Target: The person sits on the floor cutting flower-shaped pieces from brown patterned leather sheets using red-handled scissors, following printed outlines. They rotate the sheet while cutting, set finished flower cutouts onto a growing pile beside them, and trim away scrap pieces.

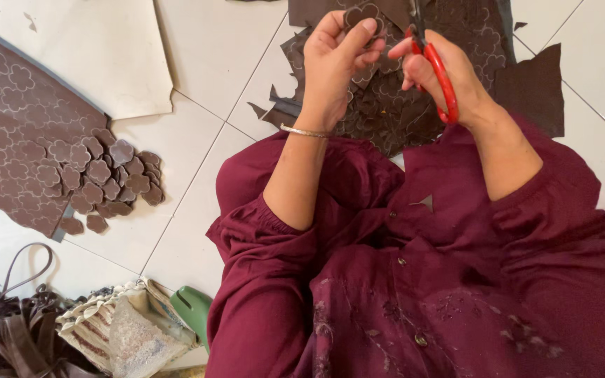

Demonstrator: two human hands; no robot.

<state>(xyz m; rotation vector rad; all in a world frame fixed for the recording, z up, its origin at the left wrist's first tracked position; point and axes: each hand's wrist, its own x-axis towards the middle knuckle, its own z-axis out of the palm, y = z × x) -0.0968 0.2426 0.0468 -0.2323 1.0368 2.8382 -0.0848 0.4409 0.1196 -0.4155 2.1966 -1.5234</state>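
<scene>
Below, white tiled floor (pixel 197 231); left hand (pixel 334 59) grip pinches brown flower cutout (pixel 360 14), right hand (pixel 442 66) grip clamps red scissors (pixel 441 80).

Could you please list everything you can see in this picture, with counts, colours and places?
flower piece: one, brown, held in the left hand at top
scissors: one pair, red handles, in the right hand
scrap pile: one, dark brown, on the floor under the hands
cut flowers: a pile, too many to count, brown, left on the floor
embossed sheet: one, brown, far left
cream sheet: one, top left
straps: a bundle, dark brown, bottom left
cloth bag: one, beige, bottom left
green object: one, beside the bag, partly hidden
bangle: one, metal, left wrist
left hand: holding the flower piece
right hand: gripping the scissors
</scene>
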